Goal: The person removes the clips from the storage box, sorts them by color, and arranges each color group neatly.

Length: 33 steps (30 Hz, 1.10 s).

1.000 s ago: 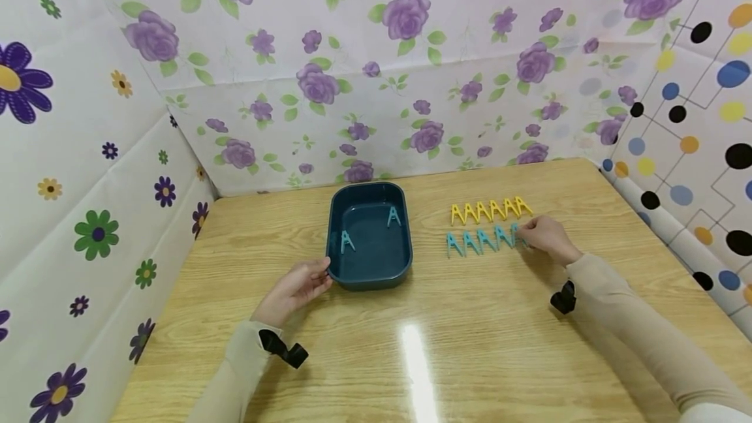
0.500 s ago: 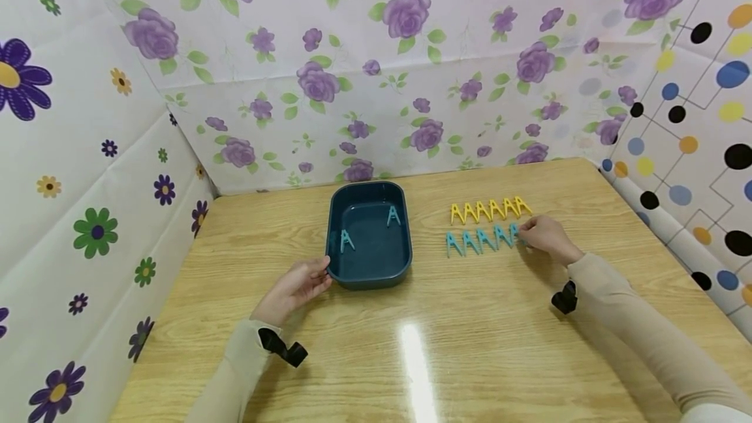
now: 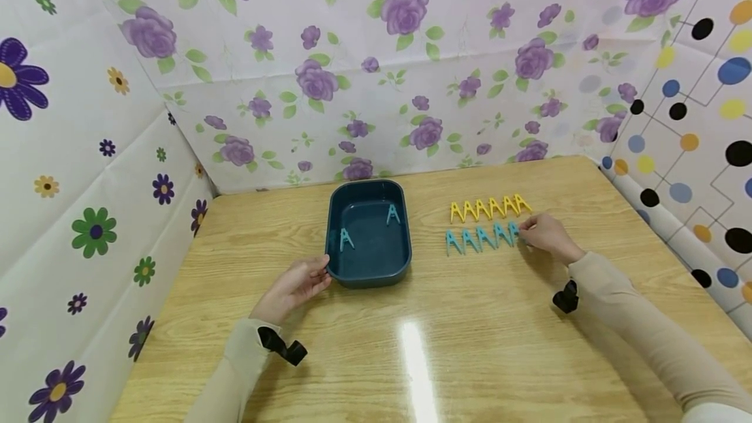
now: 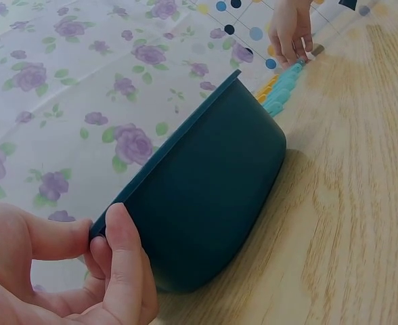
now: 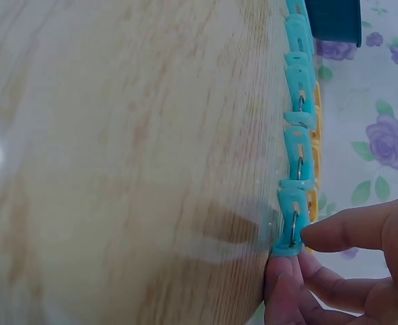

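My left hand (image 3: 292, 289) pinches the near-left corner rim of a dark teal plastic tub (image 3: 369, 281), with thumb and fingers either side of the rim in the left wrist view. Two light-blue clothespins (image 3: 346, 240) stand apart inside the tub. To its right, several light-blue clothespins stand spread in a row on the table. At the row's right end, my right hand (image 3: 549, 237) pinches the last blue clothespin (image 5: 294, 220) between thumb and fingers; its side and wire spring show in the right wrist view, close to its neighbour (image 5: 298, 152).
Behind the blue row runs a parallel row of several yellow clothespins (image 3: 480, 209). The wooden table (image 3: 470, 344) meets a floral cloth wall (image 3: 352, 103) at the back, with patterned cloth on both sides. A bright light reflection lies across the front.
The end blue clothespin has shifted slightly left, closer to its neighbour, under my right hand. My left hand keeps its hold on the tub rim.
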{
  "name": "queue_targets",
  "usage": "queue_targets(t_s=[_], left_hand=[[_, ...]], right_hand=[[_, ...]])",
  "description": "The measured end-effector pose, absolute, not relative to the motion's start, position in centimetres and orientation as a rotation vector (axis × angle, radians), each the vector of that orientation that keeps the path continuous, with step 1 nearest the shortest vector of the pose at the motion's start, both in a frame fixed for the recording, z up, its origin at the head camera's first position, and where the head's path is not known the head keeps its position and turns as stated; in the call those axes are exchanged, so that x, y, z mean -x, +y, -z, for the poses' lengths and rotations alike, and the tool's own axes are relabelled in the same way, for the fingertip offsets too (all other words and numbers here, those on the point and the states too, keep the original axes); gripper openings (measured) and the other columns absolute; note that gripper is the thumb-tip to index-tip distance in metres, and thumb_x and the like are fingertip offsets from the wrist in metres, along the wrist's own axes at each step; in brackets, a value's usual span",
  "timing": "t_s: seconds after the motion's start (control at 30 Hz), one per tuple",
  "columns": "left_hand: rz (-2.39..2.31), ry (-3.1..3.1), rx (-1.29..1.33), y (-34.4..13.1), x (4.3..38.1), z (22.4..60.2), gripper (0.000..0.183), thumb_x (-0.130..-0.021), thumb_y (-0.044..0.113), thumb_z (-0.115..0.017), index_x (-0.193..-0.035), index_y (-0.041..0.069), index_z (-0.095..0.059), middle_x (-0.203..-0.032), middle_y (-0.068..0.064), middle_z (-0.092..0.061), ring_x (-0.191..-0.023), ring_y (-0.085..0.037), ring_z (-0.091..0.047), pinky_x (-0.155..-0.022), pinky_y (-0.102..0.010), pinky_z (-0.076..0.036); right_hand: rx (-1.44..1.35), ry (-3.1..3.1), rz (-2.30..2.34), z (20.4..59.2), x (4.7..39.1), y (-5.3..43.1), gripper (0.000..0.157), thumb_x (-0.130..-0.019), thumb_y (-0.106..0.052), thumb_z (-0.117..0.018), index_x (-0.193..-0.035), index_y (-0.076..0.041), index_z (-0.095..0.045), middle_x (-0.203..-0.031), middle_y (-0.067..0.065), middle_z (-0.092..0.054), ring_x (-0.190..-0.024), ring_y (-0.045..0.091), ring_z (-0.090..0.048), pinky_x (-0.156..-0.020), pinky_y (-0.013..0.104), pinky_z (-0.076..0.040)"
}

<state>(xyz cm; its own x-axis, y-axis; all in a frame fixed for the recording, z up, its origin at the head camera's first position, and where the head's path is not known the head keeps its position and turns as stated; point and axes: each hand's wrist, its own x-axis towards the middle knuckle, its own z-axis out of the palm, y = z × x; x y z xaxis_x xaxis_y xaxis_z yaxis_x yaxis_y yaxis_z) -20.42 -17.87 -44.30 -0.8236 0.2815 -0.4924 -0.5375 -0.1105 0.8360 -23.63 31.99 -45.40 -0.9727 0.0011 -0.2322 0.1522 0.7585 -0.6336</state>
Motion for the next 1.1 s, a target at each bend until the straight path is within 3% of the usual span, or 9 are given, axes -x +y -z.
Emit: queue_targets(t_s=[0.27, 0.6, 0.9, 1.1], left_hand=[[-1.985, 1.630, 0.297, -17.8, 20.4, 44.2, 0.021, -0.093, 0.017, -0.053, -0.107, 0.002, -0.050, -0.080, 0.001, -0.056, -0.078, -0.011, -0.056, -0.074, -0.020, -0.051], [-1.994, 1.616, 0.286, -18.0, 20.5, 44.3, 0.011, -0.093, 0.016, -0.053, -0.098, 0.006, -0.053, -0.080, 0.001, -0.056, -0.078, -0.011, -0.057, -0.075, -0.021, -0.052], [-1.986, 1.609, 0.259, -18.0, 20.5, 44.3, 0.009, -0.093, 0.017, -0.053, -0.093, 0.008, -0.055, -0.081, 0.001, -0.056, -0.080, -0.012, -0.057, -0.076, -0.021, -0.051], [-1.995, 1.608, 0.267, -18.0, 20.5, 44.3, 0.009, -0.093, 0.016, -0.053, -0.093, 0.008, -0.056, -0.080, 0.001, -0.056, -0.079, -0.011, -0.057, -0.075, -0.020, -0.052]], right_hand=[[-0.110, 2.737, 1.047, 44.6, 23.6, 32.2, 0.033, -0.093, -0.022, -0.043, -0.110, 0.004, -0.054, -0.087, 0.017, -0.064, -0.074, 0.024, -0.060, -0.060, 0.029, -0.045], [-0.005, 2.824, 1.085, 43.0, 23.8, 30.8, 0.039, -0.096, -0.033, -0.043, -0.117, -0.001, -0.053, -0.112, 0.022, -0.057, -0.091, 0.030, -0.059, -0.069, 0.035, -0.050], [0.110, 2.814, 1.138, 41.2, 23.9, 27.9, 0.032, -0.096, -0.028, -0.045, -0.116, -0.004, -0.054, -0.114, 0.020, -0.057, -0.099, 0.033, -0.056, -0.074, 0.037, -0.049], [0.097, 2.708, 1.223, 41.0, 24.2, 26.8, 0.035, -0.096, -0.030, -0.044, -0.119, -0.006, -0.053, -0.118, 0.022, -0.055, -0.102, 0.035, -0.054, -0.080, 0.045, -0.049]])
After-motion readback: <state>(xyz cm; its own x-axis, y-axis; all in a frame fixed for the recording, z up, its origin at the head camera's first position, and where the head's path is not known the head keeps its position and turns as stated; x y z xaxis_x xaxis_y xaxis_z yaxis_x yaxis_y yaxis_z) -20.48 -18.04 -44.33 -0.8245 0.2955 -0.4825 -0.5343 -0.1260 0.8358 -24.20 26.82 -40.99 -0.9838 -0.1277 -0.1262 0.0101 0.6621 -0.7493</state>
